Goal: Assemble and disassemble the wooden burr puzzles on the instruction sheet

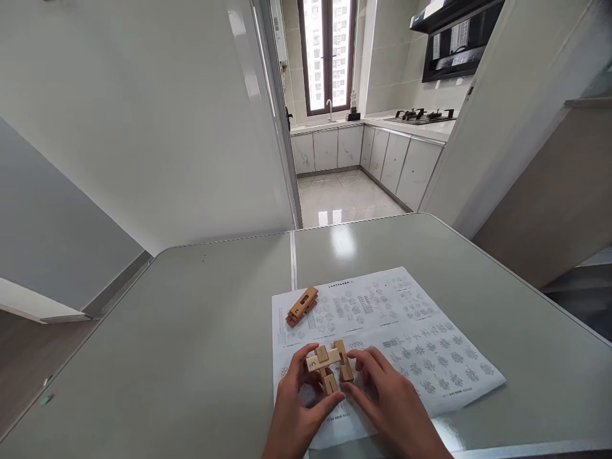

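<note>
My left hand [299,401] grips a small cluster of interlocked wooden puzzle pieces [322,362], thumb below and fingers at the left. A mark is printed on the pale piece at its left end. Between the thumb and fingers of my right hand [385,395] is a notched wooden puzzle piece [343,361], held upright against the cluster's right side. Whether the two are joined I cannot tell. Both hands are above a printed instruction sheet [377,328]. Farther up on the sheet lie several stacked wooden pieces [302,306], the top one slotted and marked with a number.
The sheet, with creases and many small diagrams, lies on a grey-green table [215,338] with a seam down it. A tiny green scrap [47,400] is near the left edge. Beyond the table a doorway opens on a kitchen with a white counter [406,125] and gas stove [423,116].
</note>
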A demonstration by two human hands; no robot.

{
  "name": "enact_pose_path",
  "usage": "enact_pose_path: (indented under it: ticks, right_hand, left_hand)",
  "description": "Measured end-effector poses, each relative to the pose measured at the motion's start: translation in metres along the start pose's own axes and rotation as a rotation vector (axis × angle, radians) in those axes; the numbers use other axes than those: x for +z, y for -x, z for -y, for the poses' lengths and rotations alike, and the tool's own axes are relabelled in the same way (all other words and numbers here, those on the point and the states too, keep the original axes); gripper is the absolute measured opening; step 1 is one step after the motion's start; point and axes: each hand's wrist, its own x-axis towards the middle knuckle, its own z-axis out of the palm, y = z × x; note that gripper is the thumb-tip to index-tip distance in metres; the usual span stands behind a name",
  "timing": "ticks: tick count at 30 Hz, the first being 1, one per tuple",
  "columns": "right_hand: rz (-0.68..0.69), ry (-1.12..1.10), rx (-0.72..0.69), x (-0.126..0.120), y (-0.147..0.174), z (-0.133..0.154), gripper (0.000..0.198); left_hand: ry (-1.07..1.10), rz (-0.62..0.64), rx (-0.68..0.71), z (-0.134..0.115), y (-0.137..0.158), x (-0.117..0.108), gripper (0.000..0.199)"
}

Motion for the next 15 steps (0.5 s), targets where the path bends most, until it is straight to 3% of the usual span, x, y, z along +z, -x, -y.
enact_pose_path:
  ticks: [8, 12, 15]
  right_hand:
    - [0.047, 0.05, -0.016, 0.003, -0.004, -0.005, 0.016]
    - [0.031, -0.146, 0.046, -0.003, -0.002, -0.005, 0.013]
    - [0.01, -0.422, 0.146, -0.008, -0.001, 0.0, 0.016]
  left_hand:
    - [0.008, -0.043, 0.002, 0.002, 0.0, -0.001, 0.069]
    - [0.035, -0.102, 0.008, 0.003, -0.001, -0.004, 0.071]
    - [0.037, -0.143, 0.015, 0.004, 0.0, -0.004, 0.073]
